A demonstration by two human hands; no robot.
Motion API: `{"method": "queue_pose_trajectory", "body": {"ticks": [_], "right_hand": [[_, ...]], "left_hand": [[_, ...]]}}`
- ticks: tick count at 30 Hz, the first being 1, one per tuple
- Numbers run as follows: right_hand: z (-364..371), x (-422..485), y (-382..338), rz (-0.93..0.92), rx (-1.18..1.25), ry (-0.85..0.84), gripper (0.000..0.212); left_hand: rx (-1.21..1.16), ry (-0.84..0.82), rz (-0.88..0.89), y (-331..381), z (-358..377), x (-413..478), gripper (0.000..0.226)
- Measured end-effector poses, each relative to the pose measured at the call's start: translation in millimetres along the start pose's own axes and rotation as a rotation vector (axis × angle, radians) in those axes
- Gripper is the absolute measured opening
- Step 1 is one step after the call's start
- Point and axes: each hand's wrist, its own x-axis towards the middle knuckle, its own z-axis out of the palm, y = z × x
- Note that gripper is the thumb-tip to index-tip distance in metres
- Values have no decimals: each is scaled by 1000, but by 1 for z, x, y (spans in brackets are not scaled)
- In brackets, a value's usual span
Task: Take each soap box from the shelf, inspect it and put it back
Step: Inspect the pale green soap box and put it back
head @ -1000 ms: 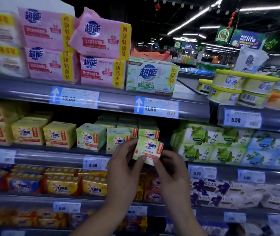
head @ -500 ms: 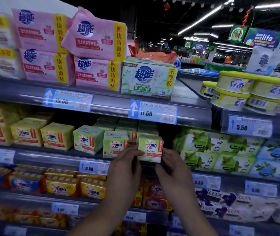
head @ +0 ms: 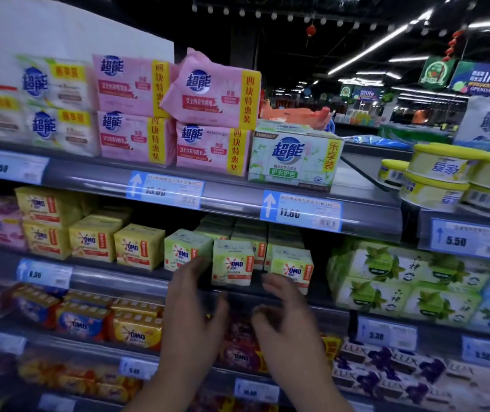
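Facing outward, soap box [head: 231, 263] upright

Single wide-angle view, worn on the head, from slightly above the top shelf's price rail [head: 237, 200]. Faces the soap shelving almost square-on, tilted a little downward and turned somewhat to the right. Sits near, within arm's reach of the middle shelf, with the left hand [head: 191, 307] and right hand [head: 288, 325] entering from the bottom edge just before the green OMO soap boxes [head: 231, 263] at centre. Takes in four shelf levels, from pink soap packs [head: 212, 93] up top to LUX packs [head: 386, 364] at lower right. Past the shelf end at upper right, looks deep into the store, under ceiling strip lights [head: 365, 55] and hanging signs [head: 484, 78]. Blurred toward the left edge.
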Motion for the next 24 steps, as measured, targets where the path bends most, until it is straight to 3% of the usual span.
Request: {"method": "queue_pose_trajectory", "body": {"ticks": [4,8,14,18,19,22,24], "right_hand": [[24,11,-12,84,94,-124,81],[22,13,-27,121,224,-62,71],[13,-13,-27,43,414,59,50],[11,-36,-16,-48,431,78,41],[8,-41,-14,-60,443,41,43],[3,-51,-10,-52,483,-137,74],[3,-56,-11,-89,434,-169,80]], "left_hand": [[44,-126,-30,4,-1,8,69],[-46,-144,-47,4,-7,12,49],[-457,-56,-79,15,-24,-2,29],[-611,-133,-187,9,-43,-9,42],[-684,-171,-240,7,-49,-11,45],[-774,-271,-321,2,-59,-21,50],[-797,-289,-337,1,-61,-27,47]]}}
